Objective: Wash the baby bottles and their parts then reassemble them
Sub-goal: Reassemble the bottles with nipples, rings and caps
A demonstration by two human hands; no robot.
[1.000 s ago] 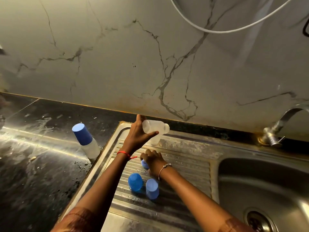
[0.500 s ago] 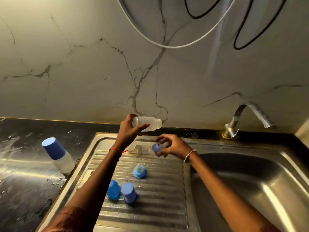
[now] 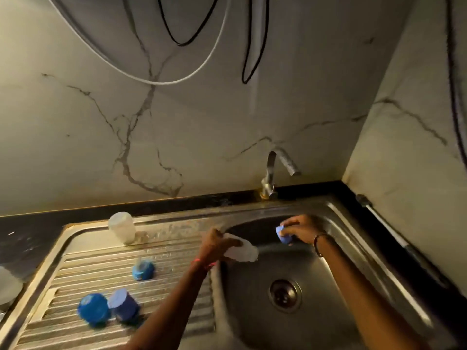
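Observation:
My left hand grips a clear baby bottle on its side, its mouth poking over the left rim of the sink basin. Over the basin, my right hand holds a small blue bottle part. A second clear bottle stands upside down at the back of the ribbed drainboard. On the drainboard sit a blue collar with a teat, a blue cap and a second blue cap.
The tap rises behind the basin, its spout over it; no water is visible. The drain lies at the basin's middle. A pale object stands on the dark counter at the left edge. Cables hang on the marble wall.
Both hands have moved right, from above the drainboard to the basin, carrying the clear bottle and the blue part. The camera has turned right toward the tap.

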